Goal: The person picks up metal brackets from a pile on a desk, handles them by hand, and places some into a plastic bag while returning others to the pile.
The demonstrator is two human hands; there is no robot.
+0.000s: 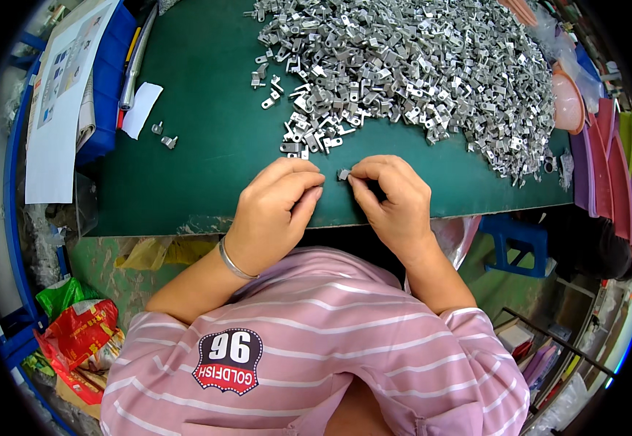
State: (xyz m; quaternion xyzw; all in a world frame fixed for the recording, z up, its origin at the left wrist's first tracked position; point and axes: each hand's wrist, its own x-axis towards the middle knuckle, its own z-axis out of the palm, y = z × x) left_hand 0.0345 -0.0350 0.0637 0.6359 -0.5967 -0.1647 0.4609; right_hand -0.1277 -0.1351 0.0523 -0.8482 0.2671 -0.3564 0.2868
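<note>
My right hand (394,200) is above the near edge of the green table, thumb and forefinger pinching a small grey metal bracket (343,174) at their tips. To its left, my left hand (276,207) is curled, the thumb drawn close to the bent fingers. Whatever those left fingers may hold is hidden. A gap separates the two hands. Just beyond them spreads a large heap of small bent metal brackets (403,65), each seemingly with a hole. A few loose brackets (294,148) lie at the heap's near edge, close to my left fingertips.
Two stray metal pieces (169,142) rest on the green table (199,109) at left. Beyond them are a white paper scrap (141,110), a metal rod (134,69) and a blue bin (105,109). A pink bowl (567,102) stands at right; a blue stool (516,245) is below.
</note>
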